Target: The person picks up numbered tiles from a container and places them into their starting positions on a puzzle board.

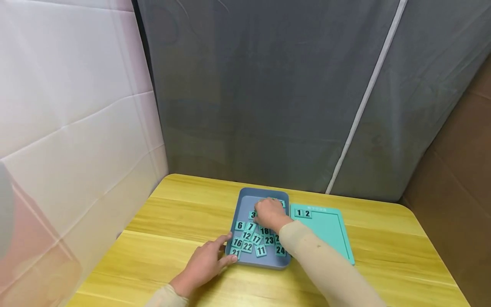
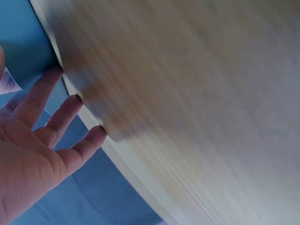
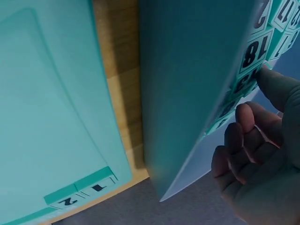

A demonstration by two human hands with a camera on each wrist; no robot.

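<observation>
A blue-grey tray (image 1: pixel 264 265) holds several teal number tiles, among them a 6 tile (image 1: pixel 240 225) and an 11 tile (image 1: pixel 261 250). My right hand (image 1: pixel 270 213) reaches into its upper half, beside the 3 tile (image 1: pixel 252 215). In the right wrist view, the thumb rests at the tiles near an 18 tile (image 3: pixel 255 52); the other fingers are loosely bent, with a gap between thumb and index finger. At the tray's near left corner, my left hand (image 1: pixel 205 262) touches the wall with thumb and index finger. Its other fingers (image 2: pixel 89 143) reach the wood, fairly straight.
Right beside the tray lies a teal board (image 1: pixel 330 234) with a raised border. A 1 tile (image 1: pixel 298 212) and a 2 tile (image 1: pixel 307 213) sit side by side in its upper left corner. The wooden table (image 1: pixel 153 256) ends at a grey curtain (image 1: pixel 249 106) behind.
</observation>
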